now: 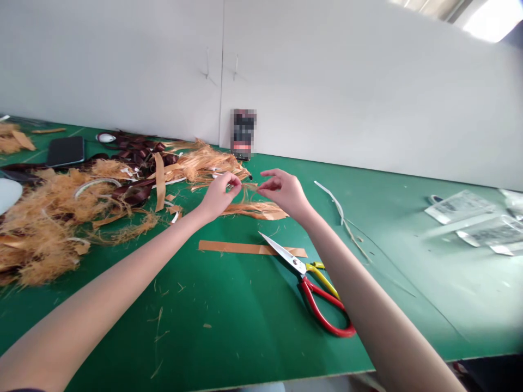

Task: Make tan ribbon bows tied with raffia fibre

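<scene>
My left hand (220, 191) and my right hand (284, 190) are raised over the green table (229, 321), close together. Both pinch a thin frayed orange ribbon strip (248, 186) stretched between their fingertips. Under the hands lies a bundle of shredded orange strips (255, 209). A flat orange ribbon strip (241, 248) lies nearer to me. Red-handled scissors (314, 286) rest shut beside my right forearm, blades pointing toward the strip.
A heap of frayed orange fibre (44, 223) and dark maroon ribbon (137, 155) fills the left side, with a black phone (65, 151). A dark box (243, 133) stands at the white wall. Clear plastic packets (478, 218) lie at the right; a white strip (335, 204) lies mid-table.
</scene>
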Motion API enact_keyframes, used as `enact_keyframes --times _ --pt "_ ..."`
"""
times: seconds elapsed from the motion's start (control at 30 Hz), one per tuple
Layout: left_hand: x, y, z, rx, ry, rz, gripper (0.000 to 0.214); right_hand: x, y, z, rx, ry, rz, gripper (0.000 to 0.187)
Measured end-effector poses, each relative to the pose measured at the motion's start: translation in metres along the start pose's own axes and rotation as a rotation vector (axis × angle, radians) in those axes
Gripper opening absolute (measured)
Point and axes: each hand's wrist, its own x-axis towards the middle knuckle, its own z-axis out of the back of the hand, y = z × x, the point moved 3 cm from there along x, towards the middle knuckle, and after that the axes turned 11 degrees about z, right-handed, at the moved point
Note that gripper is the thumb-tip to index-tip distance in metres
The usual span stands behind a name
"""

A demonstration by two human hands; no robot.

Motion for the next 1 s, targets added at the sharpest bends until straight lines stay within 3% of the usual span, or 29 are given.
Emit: enact_keyframes --times 0.1,0.23,0.4,0.67,1.0 --pt "-0.002 -0.010 -0.001 -0.041 0.025 -0.036 0.023 0.008 0.006 0.005 -0.061 0.040 0.035 0.036" --pt "-0.003 -0.026 -0.012 -0.173 0.193 -0.064 0.044 0.015 0.018 0.006 -0.055 0.116 0.034 0.040" --pt "-0.004 -0.033 -0.021 -0.257 0.289 0.002 0.030 0.019 0.033 0.013 -0.008 0.133 -0.008 0.047" --pt "-0.010 -0.017 -0.017 -0.186 0.309 0.069 0.025 0.027 0.049 0.029 -0.003 0.031 0.027 0.034" --pt "-0.022 0.015 -0.037 -0.038 0.329 0.111 0.023 0.040 0.103 0.025 0.068 -0.074 -0.014 0.030"
